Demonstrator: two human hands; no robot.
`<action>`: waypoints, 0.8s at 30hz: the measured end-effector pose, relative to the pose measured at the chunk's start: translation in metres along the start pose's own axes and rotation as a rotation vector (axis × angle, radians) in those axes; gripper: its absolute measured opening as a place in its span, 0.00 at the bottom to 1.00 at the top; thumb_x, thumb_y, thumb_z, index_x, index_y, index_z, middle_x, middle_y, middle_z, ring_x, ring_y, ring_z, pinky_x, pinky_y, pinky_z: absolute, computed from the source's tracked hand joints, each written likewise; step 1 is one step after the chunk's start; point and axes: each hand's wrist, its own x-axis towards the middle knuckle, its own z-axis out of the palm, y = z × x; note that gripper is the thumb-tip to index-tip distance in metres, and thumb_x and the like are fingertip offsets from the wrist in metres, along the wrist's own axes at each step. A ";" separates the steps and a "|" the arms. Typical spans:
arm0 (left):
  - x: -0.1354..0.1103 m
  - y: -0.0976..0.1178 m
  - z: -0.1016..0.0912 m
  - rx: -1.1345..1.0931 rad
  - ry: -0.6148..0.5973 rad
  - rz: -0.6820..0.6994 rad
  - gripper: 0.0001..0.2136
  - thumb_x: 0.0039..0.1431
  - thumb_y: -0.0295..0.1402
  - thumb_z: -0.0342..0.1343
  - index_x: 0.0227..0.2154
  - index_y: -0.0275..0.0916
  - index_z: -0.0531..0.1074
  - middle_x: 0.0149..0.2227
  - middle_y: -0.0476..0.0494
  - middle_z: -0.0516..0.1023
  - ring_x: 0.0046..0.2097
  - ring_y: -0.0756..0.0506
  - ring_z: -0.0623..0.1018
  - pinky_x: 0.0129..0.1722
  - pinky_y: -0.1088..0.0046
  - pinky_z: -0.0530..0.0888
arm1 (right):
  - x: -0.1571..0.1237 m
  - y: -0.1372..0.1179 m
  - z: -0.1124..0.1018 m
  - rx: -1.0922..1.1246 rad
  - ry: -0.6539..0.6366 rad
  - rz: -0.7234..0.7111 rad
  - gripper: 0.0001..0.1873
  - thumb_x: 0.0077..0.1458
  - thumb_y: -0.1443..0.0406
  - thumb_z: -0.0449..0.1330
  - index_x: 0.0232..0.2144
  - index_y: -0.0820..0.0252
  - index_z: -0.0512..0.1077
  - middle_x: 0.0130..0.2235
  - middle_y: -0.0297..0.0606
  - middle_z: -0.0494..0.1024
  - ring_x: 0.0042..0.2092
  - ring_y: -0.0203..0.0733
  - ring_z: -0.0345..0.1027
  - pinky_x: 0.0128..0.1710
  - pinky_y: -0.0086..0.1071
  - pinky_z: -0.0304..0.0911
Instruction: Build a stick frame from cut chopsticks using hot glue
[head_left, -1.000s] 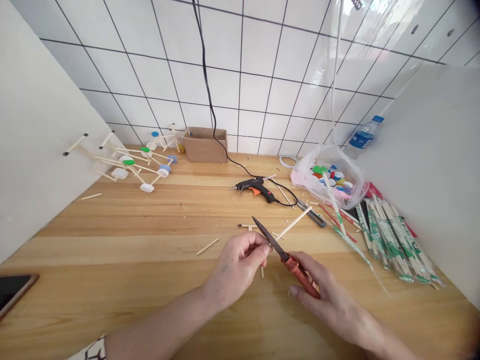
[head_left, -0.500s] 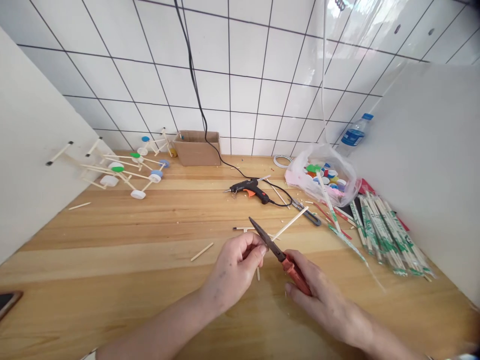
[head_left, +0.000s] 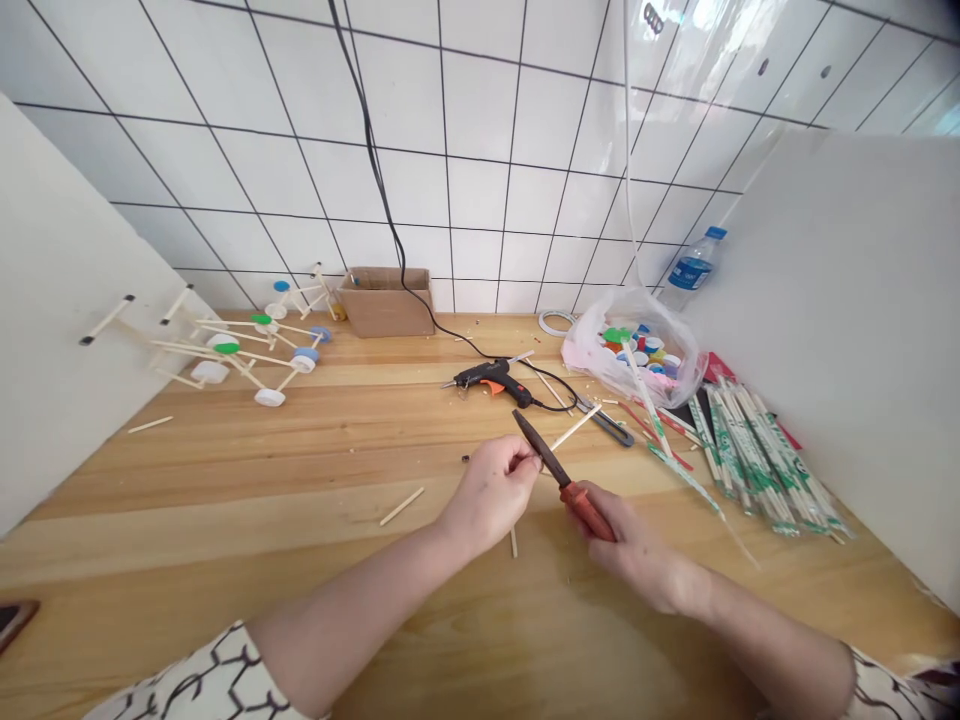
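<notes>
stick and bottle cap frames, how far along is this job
Done: a stick frame with bottle-cap wheels lies assembled at the far left. In hand: the right hand grips a red-handled cutter, its blade beside the pinched left hand. Left: a bag of bottle caps and wrapped bundles of chopsticks.

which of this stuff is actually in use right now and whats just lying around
In use: right hand gripping red-handled scissors; left hand pinched at their blades.

Lying about: hot glue gun, bag of bottle caps, wrapped chopsticks, stick-and-cap frames, cardboard box, water bottle.
</notes>
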 end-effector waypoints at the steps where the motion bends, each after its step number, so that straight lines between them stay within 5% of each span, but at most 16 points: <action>1: 0.004 0.000 0.002 0.005 0.001 -0.001 0.09 0.51 0.31 0.49 0.17 0.39 0.64 0.14 0.57 0.57 0.18 0.53 0.56 0.19 0.77 0.53 | 0.002 0.001 -0.002 0.023 0.007 0.012 0.13 0.33 0.70 0.48 0.27 0.57 0.58 0.27 0.29 0.58 0.30 0.37 0.52 0.30 0.30 0.50; 17: 0.049 -0.005 0.026 0.081 0.026 -0.041 0.13 0.46 0.23 0.51 0.10 0.39 0.60 0.12 0.55 0.57 0.19 0.51 0.59 0.22 0.75 0.54 | 0.015 -0.016 -0.025 0.186 -0.040 0.332 0.11 0.22 0.70 0.47 0.17 0.57 0.53 0.16 0.25 0.54 0.18 0.29 0.46 0.15 0.25 0.40; 24: 0.052 -0.016 0.022 0.003 -0.033 -0.030 0.11 0.48 0.28 0.54 0.13 0.37 0.65 0.14 0.54 0.62 0.19 0.52 0.60 0.21 0.76 0.55 | 0.013 -0.011 -0.033 0.165 -0.035 0.306 0.09 0.30 0.68 0.52 0.22 0.57 0.58 0.20 0.25 0.59 0.19 0.30 0.51 0.17 0.26 0.47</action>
